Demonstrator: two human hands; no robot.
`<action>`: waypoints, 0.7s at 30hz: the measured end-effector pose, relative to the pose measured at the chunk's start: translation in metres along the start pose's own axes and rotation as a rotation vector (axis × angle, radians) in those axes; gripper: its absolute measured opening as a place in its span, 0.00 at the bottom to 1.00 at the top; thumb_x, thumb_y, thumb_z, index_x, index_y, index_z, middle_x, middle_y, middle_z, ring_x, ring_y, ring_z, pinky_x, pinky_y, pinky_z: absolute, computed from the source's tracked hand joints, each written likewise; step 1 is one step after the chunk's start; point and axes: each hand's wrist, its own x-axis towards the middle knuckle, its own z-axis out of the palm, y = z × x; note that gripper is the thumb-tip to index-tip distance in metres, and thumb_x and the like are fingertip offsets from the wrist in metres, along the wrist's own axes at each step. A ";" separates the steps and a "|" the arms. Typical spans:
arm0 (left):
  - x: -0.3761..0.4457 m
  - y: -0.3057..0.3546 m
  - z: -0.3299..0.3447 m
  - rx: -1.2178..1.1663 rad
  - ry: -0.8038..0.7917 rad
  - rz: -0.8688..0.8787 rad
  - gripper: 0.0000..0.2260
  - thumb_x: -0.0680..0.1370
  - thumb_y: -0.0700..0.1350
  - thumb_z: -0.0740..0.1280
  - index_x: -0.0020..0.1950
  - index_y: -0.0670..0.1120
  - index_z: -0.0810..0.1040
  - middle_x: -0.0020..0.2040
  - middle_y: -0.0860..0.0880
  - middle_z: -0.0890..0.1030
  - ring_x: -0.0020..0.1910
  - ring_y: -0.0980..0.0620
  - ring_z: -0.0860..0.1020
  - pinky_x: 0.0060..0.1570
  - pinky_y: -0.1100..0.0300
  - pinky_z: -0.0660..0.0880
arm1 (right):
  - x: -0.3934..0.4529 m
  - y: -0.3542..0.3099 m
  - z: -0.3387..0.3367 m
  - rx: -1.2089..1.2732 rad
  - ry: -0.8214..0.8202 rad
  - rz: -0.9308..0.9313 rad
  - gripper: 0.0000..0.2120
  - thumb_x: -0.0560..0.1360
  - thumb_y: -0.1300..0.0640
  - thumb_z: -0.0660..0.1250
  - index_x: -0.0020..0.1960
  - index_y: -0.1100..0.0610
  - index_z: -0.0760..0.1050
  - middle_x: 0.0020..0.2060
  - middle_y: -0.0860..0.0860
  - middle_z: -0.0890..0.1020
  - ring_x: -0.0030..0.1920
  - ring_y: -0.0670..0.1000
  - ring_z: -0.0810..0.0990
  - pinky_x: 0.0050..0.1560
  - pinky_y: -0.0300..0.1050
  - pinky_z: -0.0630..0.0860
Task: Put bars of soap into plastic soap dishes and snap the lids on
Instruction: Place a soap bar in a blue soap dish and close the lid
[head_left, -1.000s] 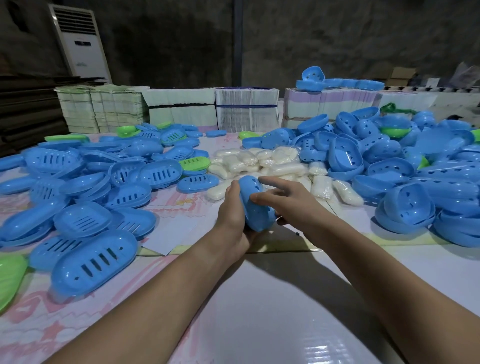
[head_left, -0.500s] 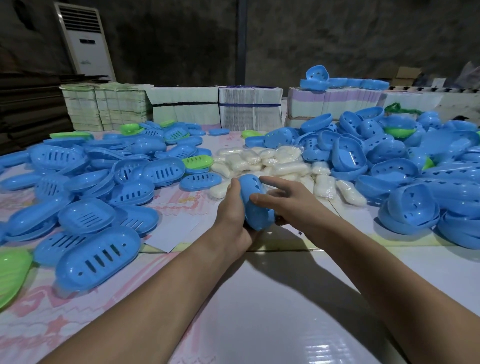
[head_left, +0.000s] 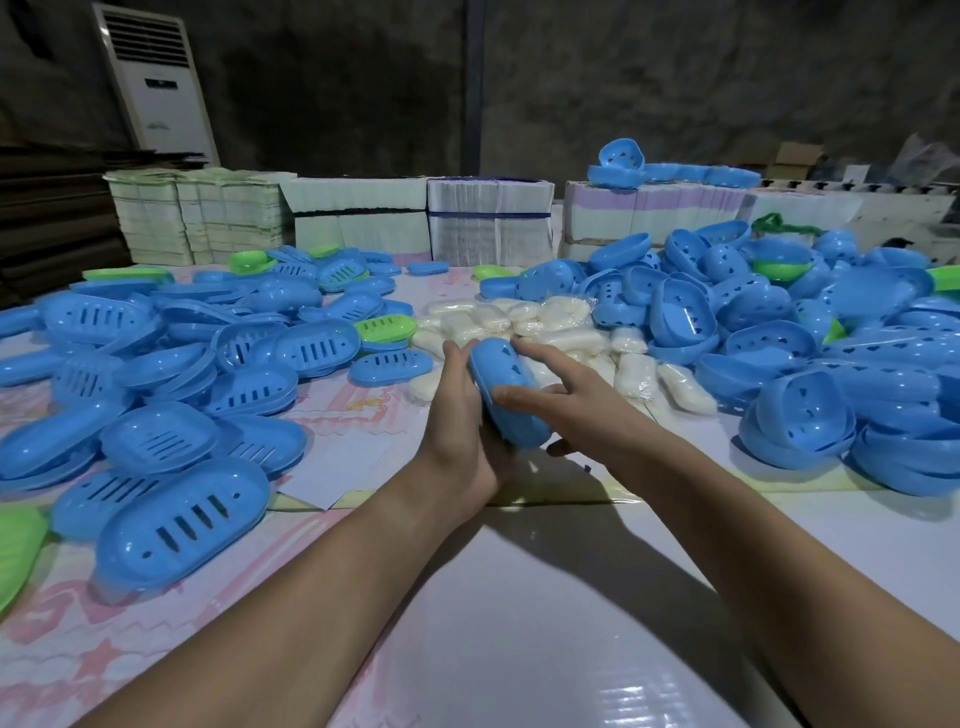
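On the left of the table (head_left: 519, 597) lies a wide spread of blue slotted lids (head_left: 182, 525), loose and overlapping, with a few green ones among them; none of these is yet fitted to anything. Behind them stand stacks of flat printed cartons (head_left: 202, 218) and a white floor-standing air conditioner (head_left: 156, 83).

In the middle the person holds one blue soap dish (head_left: 511, 395) on edge, above the table and just in front of the pile of wrapped soap bars (head_left: 550, 322). The left hand (head_left: 462, 426) cups it from the left and underneath, fingers curled round its back. The right hand (head_left: 566, 400) presses on its right face with fingers spread and nearly straight, thumb below. The two hands are close together, with the dish between them. Judging by the pose, this dish is at the closing step: lid being pressed onto base.

To the right rises a large heap of blue dish bases (head_left: 805, 364), apparently all empty, so most of the work seems to remain. A few more blue dishes (head_left: 623, 166) rest on the stacks at the back; whether these are finished ones cannot be told.

Whether a bar is inside the held dish is hidden, as is the seam between lid and base, so it cannot be said if the snap has caught. The left fingers are mostly out of sight behind the dish.
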 end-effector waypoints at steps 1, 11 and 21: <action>-0.002 0.001 0.001 0.038 -0.017 0.025 0.28 0.81 0.69 0.48 0.67 0.56 0.77 0.54 0.44 0.86 0.55 0.46 0.85 0.51 0.49 0.82 | -0.001 -0.001 0.000 -0.017 0.015 -0.010 0.29 0.70 0.43 0.74 0.67 0.32 0.67 0.53 0.50 0.80 0.47 0.49 0.81 0.37 0.40 0.78; 0.004 -0.001 -0.009 0.111 -0.042 0.072 0.28 0.82 0.68 0.49 0.75 0.55 0.70 0.77 0.45 0.70 0.78 0.40 0.64 0.75 0.41 0.59 | -0.093 0.009 -0.051 -0.638 0.392 -0.113 0.31 0.67 0.37 0.66 0.68 0.33 0.60 0.50 0.45 0.78 0.50 0.50 0.75 0.48 0.49 0.73; 0.020 -0.014 -0.019 0.188 0.014 0.064 0.24 0.83 0.64 0.52 0.60 0.50 0.79 0.60 0.44 0.82 0.61 0.43 0.79 0.54 0.48 0.75 | -0.196 0.102 -0.173 -1.073 0.664 0.444 0.34 0.70 0.29 0.60 0.71 0.43 0.60 0.58 0.52 0.79 0.57 0.57 0.72 0.50 0.52 0.72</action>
